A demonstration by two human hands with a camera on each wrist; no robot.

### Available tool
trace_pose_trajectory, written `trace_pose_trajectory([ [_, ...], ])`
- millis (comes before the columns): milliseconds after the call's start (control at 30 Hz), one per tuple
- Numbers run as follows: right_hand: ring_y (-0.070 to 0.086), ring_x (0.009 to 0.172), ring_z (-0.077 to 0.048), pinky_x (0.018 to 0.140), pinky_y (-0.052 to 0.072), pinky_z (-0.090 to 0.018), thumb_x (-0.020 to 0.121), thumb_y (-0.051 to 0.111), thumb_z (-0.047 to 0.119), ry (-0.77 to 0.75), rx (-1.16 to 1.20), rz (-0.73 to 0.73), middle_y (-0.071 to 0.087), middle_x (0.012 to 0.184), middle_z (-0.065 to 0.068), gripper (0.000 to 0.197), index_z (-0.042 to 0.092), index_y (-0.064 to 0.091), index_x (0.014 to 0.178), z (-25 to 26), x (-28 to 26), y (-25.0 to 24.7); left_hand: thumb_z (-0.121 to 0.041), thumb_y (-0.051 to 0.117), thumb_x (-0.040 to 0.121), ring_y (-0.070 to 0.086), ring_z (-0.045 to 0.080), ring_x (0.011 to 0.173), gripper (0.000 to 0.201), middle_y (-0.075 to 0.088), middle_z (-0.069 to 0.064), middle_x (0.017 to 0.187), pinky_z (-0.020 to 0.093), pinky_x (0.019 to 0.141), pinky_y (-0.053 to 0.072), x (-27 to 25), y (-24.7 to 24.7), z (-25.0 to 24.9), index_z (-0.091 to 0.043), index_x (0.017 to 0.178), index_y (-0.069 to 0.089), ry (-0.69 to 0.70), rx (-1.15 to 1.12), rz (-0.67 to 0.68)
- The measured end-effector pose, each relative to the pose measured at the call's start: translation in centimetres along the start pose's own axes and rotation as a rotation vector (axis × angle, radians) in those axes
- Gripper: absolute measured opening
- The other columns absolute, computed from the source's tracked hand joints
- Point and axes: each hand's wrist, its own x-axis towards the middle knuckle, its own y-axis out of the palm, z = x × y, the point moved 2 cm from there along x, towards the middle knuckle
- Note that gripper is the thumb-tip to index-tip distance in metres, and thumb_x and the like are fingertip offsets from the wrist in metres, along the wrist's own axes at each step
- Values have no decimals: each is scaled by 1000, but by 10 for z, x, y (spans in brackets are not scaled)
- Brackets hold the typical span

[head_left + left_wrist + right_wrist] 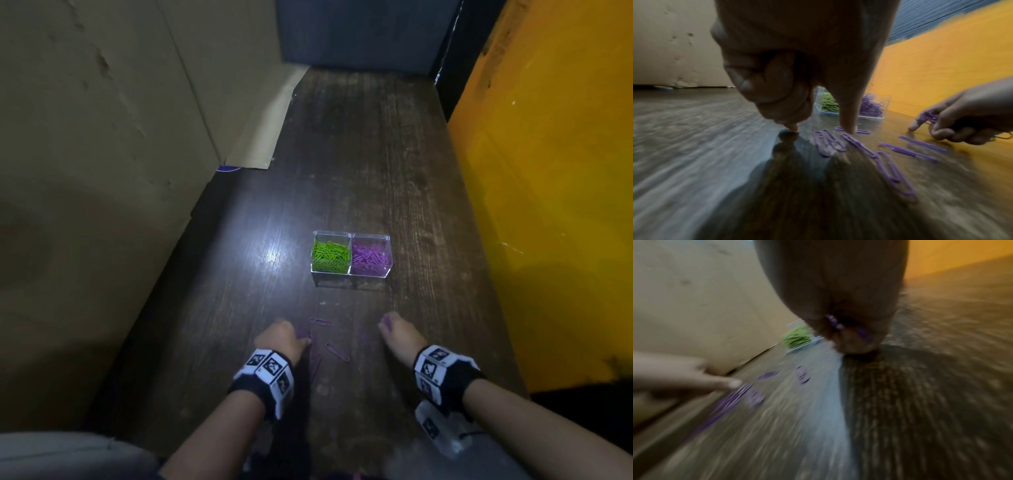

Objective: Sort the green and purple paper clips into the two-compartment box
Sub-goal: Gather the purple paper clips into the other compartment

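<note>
Clear plastic two-compartment box (351, 255) at table centre: green paper clips (330, 255) in its left cell, purple paper clips (370, 256) in its right. Loose purple clips (337, 352) lie on the dark wood-grain table (212, 308) at 6 o'clock of the box. Left hand (281, 337), fingers curled, one fingertip (847, 128) pressing a loose clip. Right hand (399, 330), at 5 o'clock, clutches a bunch of purple clips (929, 116).

Head view downward; wrist views low, tableward.
</note>
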Motion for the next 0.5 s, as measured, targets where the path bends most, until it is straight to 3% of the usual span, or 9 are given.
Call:
trace_pose_trajectory([
  [67,57,113,-29,91,42,-31,93,51,32,4,-99,24,60,120,-13,38,6,47,120,5,-8,14,-41,57,88,59,28,113,43,62,13,121,32,90,47,1,3,-4,-5,111,59,12,5,26],
  [133,60,108,-27,90,46,-34,89,56,37,-15,-189,41,62,116,-10,38,9,48,115,10,-11,26,-35,55,90,59,29,113,37,62,14,121,33,90,47,5,4,-4,-5,111,58,18,-12,42],
  [233,61,104,-27,87,46,-32,89,56,32,-62,-231,79,64,112,-11,16,16,52,92,21,-7,33,-34,53,91,59,29,112,32,63,13,120,33,89,47,10,4,-2,-9,109,61,84,-29,33],
  [300,60,106,-27,86,45,-29,91,54,27,-98,-221,127,63,115,-12,26,25,39,69,27,-3,31,-34,47,93,59,30,113,33,63,14,120,33,89,46,13,1,2,-10,110,61,139,35,23],
  [333,59,108,-27,86,43,-28,92,52,25,-131,-218,134,63,116,-13,31,25,34,66,29,0,30,-34,44,95,58,31,113,34,62,14,121,34,90,46,14,-1,5,-9,113,60,155,62,19],
  [433,58,101,-27,83,40,-29,93,48,19,-227,-146,67,61,108,-18,14,18,39,82,34,2,16,-33,34,99,57,31,113,35,59,14,123,36,92,44,22,-8,18,-7,116,51,171,23,-5],
  [500,55,81,-21,80,41,-31,93,48,13,-254,-48,56,59,89,-11,9,14,40,89,32,7,7,-33,29,100,56,31,112,36,57,15,122,37,92,43,26,-16,29,-7,115,50,164,-14,-35],
])
